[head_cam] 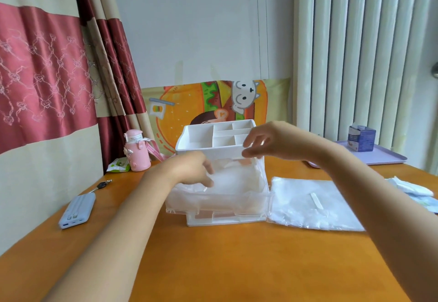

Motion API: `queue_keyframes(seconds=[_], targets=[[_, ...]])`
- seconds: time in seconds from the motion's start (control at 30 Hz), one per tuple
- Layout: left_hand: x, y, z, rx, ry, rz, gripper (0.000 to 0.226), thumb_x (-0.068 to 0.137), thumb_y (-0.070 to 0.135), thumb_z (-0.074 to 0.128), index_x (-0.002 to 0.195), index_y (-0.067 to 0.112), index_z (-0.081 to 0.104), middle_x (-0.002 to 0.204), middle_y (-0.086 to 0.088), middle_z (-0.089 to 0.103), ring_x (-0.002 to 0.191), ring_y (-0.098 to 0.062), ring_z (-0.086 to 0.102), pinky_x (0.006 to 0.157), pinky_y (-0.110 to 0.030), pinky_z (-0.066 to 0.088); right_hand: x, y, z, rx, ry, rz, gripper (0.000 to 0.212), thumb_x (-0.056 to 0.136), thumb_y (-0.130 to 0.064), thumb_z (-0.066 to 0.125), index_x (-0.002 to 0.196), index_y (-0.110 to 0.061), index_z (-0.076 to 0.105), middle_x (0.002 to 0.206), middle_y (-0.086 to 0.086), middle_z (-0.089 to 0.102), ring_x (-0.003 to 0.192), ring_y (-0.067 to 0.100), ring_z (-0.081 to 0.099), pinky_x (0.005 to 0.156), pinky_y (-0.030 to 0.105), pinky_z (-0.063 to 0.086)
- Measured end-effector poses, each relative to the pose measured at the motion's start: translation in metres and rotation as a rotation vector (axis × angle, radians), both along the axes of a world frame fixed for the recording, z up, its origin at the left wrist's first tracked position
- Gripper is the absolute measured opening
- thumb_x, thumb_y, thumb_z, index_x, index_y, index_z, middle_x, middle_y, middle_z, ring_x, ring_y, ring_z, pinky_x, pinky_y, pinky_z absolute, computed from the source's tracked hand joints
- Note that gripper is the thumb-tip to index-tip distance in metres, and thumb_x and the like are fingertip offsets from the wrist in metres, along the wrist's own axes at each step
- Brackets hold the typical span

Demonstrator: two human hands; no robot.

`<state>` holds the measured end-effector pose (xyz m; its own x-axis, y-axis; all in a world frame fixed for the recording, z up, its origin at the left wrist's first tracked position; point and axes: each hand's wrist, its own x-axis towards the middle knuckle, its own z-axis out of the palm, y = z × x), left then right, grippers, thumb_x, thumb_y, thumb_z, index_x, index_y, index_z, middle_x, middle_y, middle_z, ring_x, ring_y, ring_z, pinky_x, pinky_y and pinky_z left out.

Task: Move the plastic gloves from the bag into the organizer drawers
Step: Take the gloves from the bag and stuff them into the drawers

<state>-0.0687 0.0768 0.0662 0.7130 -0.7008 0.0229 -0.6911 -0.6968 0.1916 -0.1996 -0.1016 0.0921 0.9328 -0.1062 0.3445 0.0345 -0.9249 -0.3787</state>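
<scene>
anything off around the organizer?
Mainly the plastic gloves. They puff up loosely above the rim of the pulled-out upper drawer, where the left hand rests on them. The drawer may not slide shut cleanly until they are flattened. No spill or damage visible.

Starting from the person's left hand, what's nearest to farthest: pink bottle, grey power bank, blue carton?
Head view:
1. Pink bottle, just left of the left hand.
2. Grey power bank, farther left, near the edge of the table.
3. Blue carton, far right on the tray.
</scene>
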Motion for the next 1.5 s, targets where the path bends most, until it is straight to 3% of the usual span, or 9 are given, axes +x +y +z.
queue_keyframes(seconds=[0.17,0.33,0.43,0.63,0.8,0.97,1.1,1.2,1.5], targets=[[-0.037,-0.022,0.002,-0.368,-0.343,-0.15,0.031,0.087,0.042,0.065,0.072,0.016,0.066,0.087,0.002,0.061,0.087,-0.016,0.058,0.078,-0.031,0.047,-0.035,-0.039,-0.019,0.046,-0.17,-0.116,0.03,0.081,-0.044,0.069,0.071,-0.017,0.064,0.048,-0.004,0.06,0.036,0.005,0.046,0.043,0.014,0.037],[-0.089,-0.079,-0.028,-0.632,-0.188,-0.445,0.039,0.088,0.035,0.066,0.056,0.018,0.052,0.079,0.001,0.06,0.08,-0.013,0.057,0.077,-0.036,0.048,-0.055,-0.091,-0.054,0.076,-0.245,-0.358,0.049,0.078,-0.048,0.07,0.052,-0.01,0.054,0.041,-0.006,0.041,0.038,0.008,0.036,0.041,0.019,0.027],[-0.117,-0.12,-0.053,-0.575,-0.082,-0.567,0.033,0.089,0.034,0.065,0.064,0.016,0.055,0.089,0.0,0.061,0.088,-0.014,0.057,0.081,-0.035,0.046,-0.069,-0.124,-0.079,0.129,-0.128,-0.47,0.039,0.08,-0.047,0.07,0.063,-0.014,0.058,0.049,-0.006,0.054,0.039,0.003,0.046,0.044,0.018,0.033],[-0.126,-0.19,-0.108,-0.389,0.095,-0.573,0.018,0.09,0.029,0.063,0.097,0.012,0.067,0.117,-0.002,0.057,0.11,-0.015,0.053,0.097,-0.023,0.038,-0.088,-0.19,-0.127,0.142,0.145,-0.688,0.027,0.089,-0.032,0.063,0.109,-0.013,0.063,0.107,0.005,0.065,0.089,0.023,0.058,0.073,0.029,0.041],[-0.097,-0.222,-0.15,-0.249,0.146,-0.435,0.047,0.093,0.035,0.058,0.134,0.014,0.052,0.145,-0.002,0.041,0.136,-0.012,0.035,0.108,-0.021,0.028,-0.094,-0.217,-0.152,0.126,0.295,-0.65,0.033,0.092,-0.003,0.051,0.122,-0.012,0.062,0.123,0.005,0.062,0.114,0.021,0.055,0.084,0.019,0.037],[-0.08,-0.247,-0.171,-0.178,0.083,-0.28,0.061,0.098,0.047,0.042,0.149,0.016,0.031,0.158,-0.001,0.024,0.145,-0.016,0.018,0.119,-0.042,0.014,-0.079,-0.242,-0.161,0.323,0.304,-0.613,0.031,0.089,-0.006,0.058,0.119,-0.013,0.065,0.117,0.002,0.064,0.093,0.011,0.053,0.079,0.018,0.04],[-0.07,-0.257,-0.185,-0.075,0.07,-0.219,0.066,0.098,0.055,0.032,0.154,0.022,0.018,0.161,0.001,0.012,0.148,-0.022,0.009,0.117,-0.049,0.004,-0.07,-0.253,-0.171,0.55,0.285,-0.638,0.051,0.081,-0.052,0.066,0.097,-0.003,0.068,0.086,0.007,0.064,0.074,0.02,0.056,0.069,0.03,0.044],[-0.069,-0.259,-0.193,-0.029,0.071,-0.205,0.067,0.098,0.058,0.027,0.154,0.025,0.013,0.162,0.001,0.008,0.149,-0.023,0.004,0.118,-0.051,-0.001,-0.066,-0.254,-0.177,0.464,0.383,-0.633,0.053,0.073,-0.067,0.064,0.101,-0.022,0.069,0.097,0.009,0.068,0.081,0.018,0.059,0.07,0.027,0.042],[-0.066,-0.256,-0.196,-0.032,0.088,-0.206,0.065,0.099,0.057,0.02,0.155,0.024,0.012,0.162,-0.002,0.006,0.149,-0.023,0.0,0.117,-0.049,-0.005,-0.06,-0.248,-0.185,0.656,0.091,-0.702,0.018,0.081,-0.03,0.074,0.091,-0.015,0.075,0.067,0.006,0.06,0.057,0.017,0.05,0.053,0.026,0.04]])
